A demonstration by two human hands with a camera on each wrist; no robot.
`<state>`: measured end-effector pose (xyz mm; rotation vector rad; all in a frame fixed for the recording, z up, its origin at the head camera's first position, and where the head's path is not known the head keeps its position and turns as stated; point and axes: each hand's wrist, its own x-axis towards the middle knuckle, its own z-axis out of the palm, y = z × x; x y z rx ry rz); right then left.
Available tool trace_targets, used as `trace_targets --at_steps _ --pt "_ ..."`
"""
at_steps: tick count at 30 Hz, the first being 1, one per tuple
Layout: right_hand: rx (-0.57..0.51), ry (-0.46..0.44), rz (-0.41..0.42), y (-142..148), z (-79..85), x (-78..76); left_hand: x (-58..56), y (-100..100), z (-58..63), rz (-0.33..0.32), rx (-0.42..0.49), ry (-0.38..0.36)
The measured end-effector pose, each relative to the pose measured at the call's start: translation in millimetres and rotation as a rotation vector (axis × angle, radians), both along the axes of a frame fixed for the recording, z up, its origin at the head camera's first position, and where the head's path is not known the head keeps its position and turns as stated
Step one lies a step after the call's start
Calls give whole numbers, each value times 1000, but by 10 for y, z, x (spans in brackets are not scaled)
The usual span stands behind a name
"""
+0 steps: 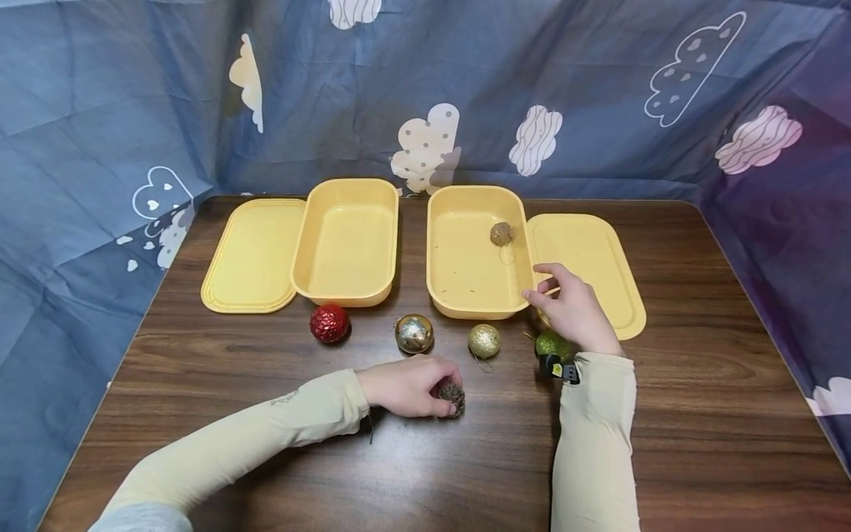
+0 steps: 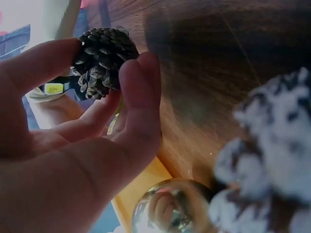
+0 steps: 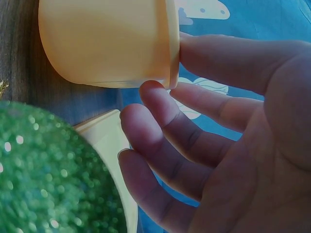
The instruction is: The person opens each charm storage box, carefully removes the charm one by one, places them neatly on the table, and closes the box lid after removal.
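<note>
My left hand (image 1: pixel 412 386) pinches a small dark brown pine cone (image 1: pixel 453 399) between thumb and fingers, low over the table's middle. In the left wrist view the scales of the pine cone (image 2: pixel 103 60) show clearly. My right hand (image 1: pixel 577 309) grips the near right rim of the right yellow container (image 1: pixel 435 295). The right wrist view shows the thumb at the rim of the container (image 3: pixel 112 43), other fingers curled by its wall. A small brown ball-like ornament (image 1: pixel 501 233) with a loop lies inside it. A green glitter ball (image 1: pixel 550 344) sits below my right wrist.
A red ball (image 1: pixel 329 323), a shiny gold ball (image 1: pixel 414 334) and a gold glitter ball (image 1: pixel 484 341) line the containers' front. The left yellow container (image 1: pixel 342 295) and two lids, left lid (image 1: pixel 255 255) and right lid (image 1: pixel 585 258), flank them. A white-tipped pine cone (image 2: pixel 277 141) is near my left wrist.
</note>
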<state>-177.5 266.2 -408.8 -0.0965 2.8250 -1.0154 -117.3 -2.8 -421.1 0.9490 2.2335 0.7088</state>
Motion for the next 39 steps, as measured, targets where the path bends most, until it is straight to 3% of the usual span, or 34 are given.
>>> trace_targets --at_steps 9,17,28,39 --pt "-1 7 1 -7 -5 1 30 59 -57 -17 -70 20" --pt "1 2 2 -18 6 2 30 63 -57 -32 -78 58" --pt "-1 -11 -1 -16 15 8 36 85 -73 -46 -37 7" --pt "0 -9 0 1 1 -2 28 63 -66 -41 -37 8"
